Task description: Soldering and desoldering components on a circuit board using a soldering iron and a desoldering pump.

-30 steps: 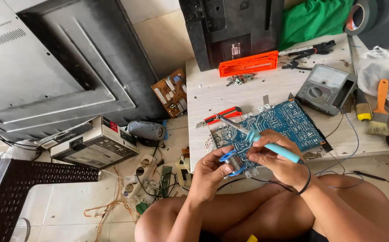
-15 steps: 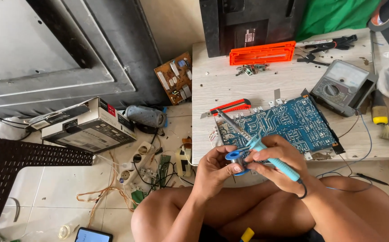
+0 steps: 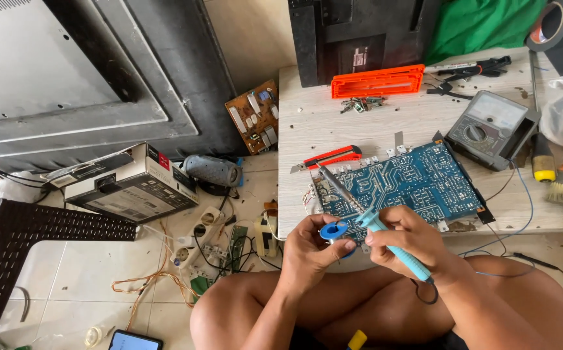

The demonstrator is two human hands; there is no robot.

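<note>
Head view: the left hand (image 3: 310,249) pinched a blue solder spool (image 3: 334,231); the right hand (image 3: 411,243) gripped a soldering iron (image 3: 365,217), tip resting on the blue circuit board (image 3: 417,181) on the tabletop (image 3: 333,123), soldering apparently unfinished.

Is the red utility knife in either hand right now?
No. The red utility knife lies on the table, apart from the left hand and right hand.
</note>
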